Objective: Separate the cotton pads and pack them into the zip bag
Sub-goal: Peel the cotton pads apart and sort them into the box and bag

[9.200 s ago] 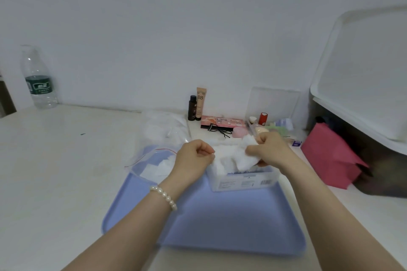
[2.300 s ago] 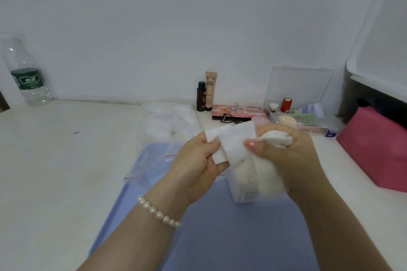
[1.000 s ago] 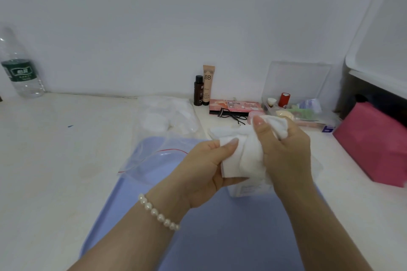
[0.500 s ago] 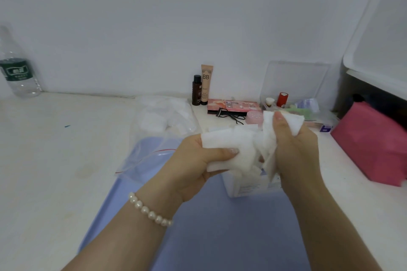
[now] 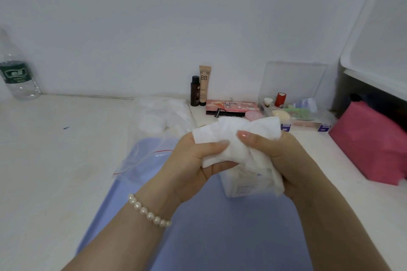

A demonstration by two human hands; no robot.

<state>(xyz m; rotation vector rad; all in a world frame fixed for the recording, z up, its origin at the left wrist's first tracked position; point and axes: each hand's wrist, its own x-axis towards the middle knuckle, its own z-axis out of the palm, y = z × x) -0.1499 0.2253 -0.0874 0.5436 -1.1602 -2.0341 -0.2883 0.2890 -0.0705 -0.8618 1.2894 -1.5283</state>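
Two hands raised over one blue tray [image 5: 220,237]: left hand [image 5: 193,167] pinching a bunch of white cotton pads [image 5: 233,145] between thumb and fingers, right hand [image 5: 284,160] curled round the same bunch from the right, pad count not countable in the bunch. One clear zip bag [image 5: 154,138] with a red seal lying left and farther on the bench [image 5: 55,149], mouth over the tray's far-left corner, white pads inside. One pad box [image 5: 242,185] on the tray under the hands; far off, one water bottle [image 5: 16,77] at left, two upright cosmetic containers [image 5: 200,88] by the wall.
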